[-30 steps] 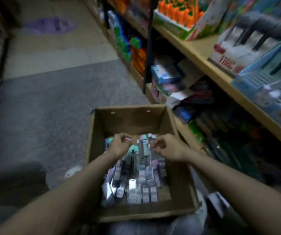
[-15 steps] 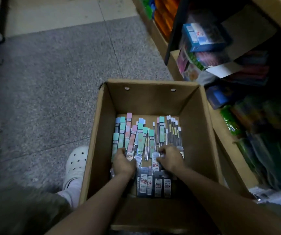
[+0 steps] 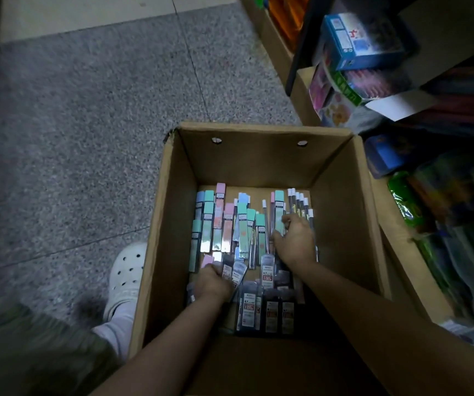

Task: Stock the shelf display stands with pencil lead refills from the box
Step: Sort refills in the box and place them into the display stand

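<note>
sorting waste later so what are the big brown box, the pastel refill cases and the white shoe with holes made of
Brown open-topped box: corrugated cardboard, matte, judging by its thick raw cut edges and folded flaps.
Pastel slim refill cases: probably hard plastic, glossy; their lower parts reflect light.
White perforated shoe: likely moulded foam or rubber, matte, one smooth piece with round holes.

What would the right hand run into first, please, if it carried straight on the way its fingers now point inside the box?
The right hand points toward the far end of the cardboard box. It would probably slide first over the clear white-capped lead tubes just beyond its fingers, then reach the far wall; depth is hard to judge.
</note>
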